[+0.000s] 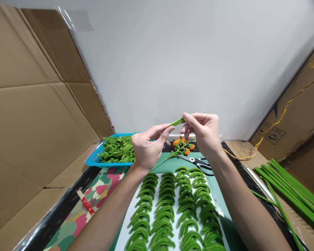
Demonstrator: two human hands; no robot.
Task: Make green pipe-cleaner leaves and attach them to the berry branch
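**Green chenille piece spans two pinching hands, slanting up to the right**

At far left, a cardboard panel stands beside the black table. Next comes a patterned cloth in green, pink and cream, with a red-wrapped chopstick packet on it. Beyond the cloth, a blue plastic basket holds a heap of green chenille shapes, partly hidden by the left hand.

That hand pinches the lower end of a short green chenille piece between thumb and forefinger. The piece lies directly between the hands, its long axis running across the view and rising slightly toward the right hand, whose thumb and fingers close on its upper end. Neither hand is nearer: each has one end, and nothing stands between them but the piece.

Nearer the body, a white board on a green mat carries four columns of curved green chenille leaves. Just beyond the board lie an orange-flowered sprig and black-handled scissors, the latter close beside the right forearm. Farther right are a twisted yellow cord and long green chenille stems.
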